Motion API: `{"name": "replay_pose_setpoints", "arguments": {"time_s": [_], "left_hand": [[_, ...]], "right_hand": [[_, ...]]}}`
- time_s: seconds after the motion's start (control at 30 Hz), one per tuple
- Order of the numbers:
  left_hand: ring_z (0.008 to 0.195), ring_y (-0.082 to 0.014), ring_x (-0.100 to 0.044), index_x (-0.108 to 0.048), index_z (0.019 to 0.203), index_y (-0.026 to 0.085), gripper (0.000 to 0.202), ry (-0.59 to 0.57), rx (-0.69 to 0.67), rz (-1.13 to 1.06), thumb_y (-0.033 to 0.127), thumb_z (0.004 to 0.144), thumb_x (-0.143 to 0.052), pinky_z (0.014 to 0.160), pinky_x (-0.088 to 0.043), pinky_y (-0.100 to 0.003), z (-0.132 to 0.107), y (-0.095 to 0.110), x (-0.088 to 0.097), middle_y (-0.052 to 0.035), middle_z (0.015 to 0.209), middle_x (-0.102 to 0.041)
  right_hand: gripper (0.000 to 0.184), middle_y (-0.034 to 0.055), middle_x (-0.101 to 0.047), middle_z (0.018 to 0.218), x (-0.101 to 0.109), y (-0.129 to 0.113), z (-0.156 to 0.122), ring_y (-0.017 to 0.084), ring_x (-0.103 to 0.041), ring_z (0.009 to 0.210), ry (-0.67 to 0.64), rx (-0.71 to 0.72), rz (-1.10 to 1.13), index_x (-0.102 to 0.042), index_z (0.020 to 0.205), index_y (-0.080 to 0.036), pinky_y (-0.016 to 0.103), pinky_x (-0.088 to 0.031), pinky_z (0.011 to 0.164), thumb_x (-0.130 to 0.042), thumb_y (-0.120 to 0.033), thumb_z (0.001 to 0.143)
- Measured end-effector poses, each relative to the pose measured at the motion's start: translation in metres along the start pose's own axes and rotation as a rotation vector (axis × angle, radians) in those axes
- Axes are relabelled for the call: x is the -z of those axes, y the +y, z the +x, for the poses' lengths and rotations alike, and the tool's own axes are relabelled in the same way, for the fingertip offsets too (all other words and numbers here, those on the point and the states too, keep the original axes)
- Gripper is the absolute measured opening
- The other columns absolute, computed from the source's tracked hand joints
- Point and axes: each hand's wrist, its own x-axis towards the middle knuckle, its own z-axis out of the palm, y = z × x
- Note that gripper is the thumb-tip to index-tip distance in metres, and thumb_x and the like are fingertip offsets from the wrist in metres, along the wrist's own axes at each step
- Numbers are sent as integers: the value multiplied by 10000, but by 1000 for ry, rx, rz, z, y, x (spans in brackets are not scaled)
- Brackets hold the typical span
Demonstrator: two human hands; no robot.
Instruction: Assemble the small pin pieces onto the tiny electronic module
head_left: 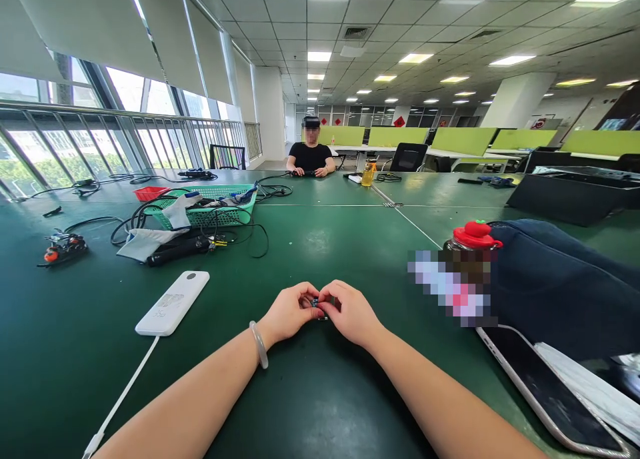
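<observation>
Above the green table (320,246), both hands meet at the middle of the view. My left hand (290,312), with a pale bangle (259,346) at the wrist, is closed on a small bluish part (315,302) whose kind I cannot make out. My right hand (353,312) pinches at the same spot, its fingertips touching those of the left. A small light-coloured edge shows just under the fingertips. Most of the held part is hidden by the fingers. A white power bank (173,304) with a cable lies left of my left hand.
Farther left stand a green basket (215,216) with cables and a small orange-black device (65,247). At right are a red-lidded jar (475,236), a dark blue bag (560,292) and a phone (550,392). A person (311,158) sits across the table.
</observation>
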Motion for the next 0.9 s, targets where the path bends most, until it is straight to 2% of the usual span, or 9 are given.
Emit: {"name": "replay_pose_setpoints", "arguments": {"time_s": [0.13,0.3,0.43,0.57,0.77,0.9], "left_hand": [[569,-106,-497,-591,841,190,190,72,4,230,269,670,-618,558,-390,-223,0,3,4,26,657,-581],[600,-131,-532,-608,856,211,184,133,17,401,280,686,-598,586,-395,-243,0,4,7,17,668,-597],[628,-138,-546,-613,868,216,196,124,16,416,277,683,-599,600,-407,-242,1,-2,6,9,703,-614],[648,-141,-558,-621,872,207,224,135,26,387,293,665,-614,615,-423,-242,2,-6,5,-3,737,-626],[664,-142,-567,-623,868,196,238,146,81,364,301,654,-615,625,-436,-241,2,-5,6,-11,750,-631],[669,-140,-570,-623,862,196,243,148,108,349,307,646,-620,633,-437,-241,2,-5,7,-11,761,-633]], "right_hand": [[20,-13,-557,761,3,6,2,112,-491,682,-20,-67,-51,-552,752,-205,242,-375,636,-535,-194,753],[28,0,-563,766,7,15,4,116,-497,683,-176,-185,-170,-601,710,-203,240,-362,627,-576,-206,721],[40,4,-569,789,6,17,4,113,-507,693,-251,-187,-192,-626,731,-207,229,-361,630,-594,-209,707],[92,3,-571,813,3,17,3,104,-508,688,-248,-163,-238,-626,753,-212,217,-361,622,-554,-162,724],[155,9,-564,848,-2,17,2,114,-530,730,-240,-99,-302,-633,812,-231,221,-372,655,-495,-175,767],[177,2,-565,862,-2,22,3,115,-538,744,-225,-104,-349,-630,837,-241,221,-377,663,-488,-161,767]]}}
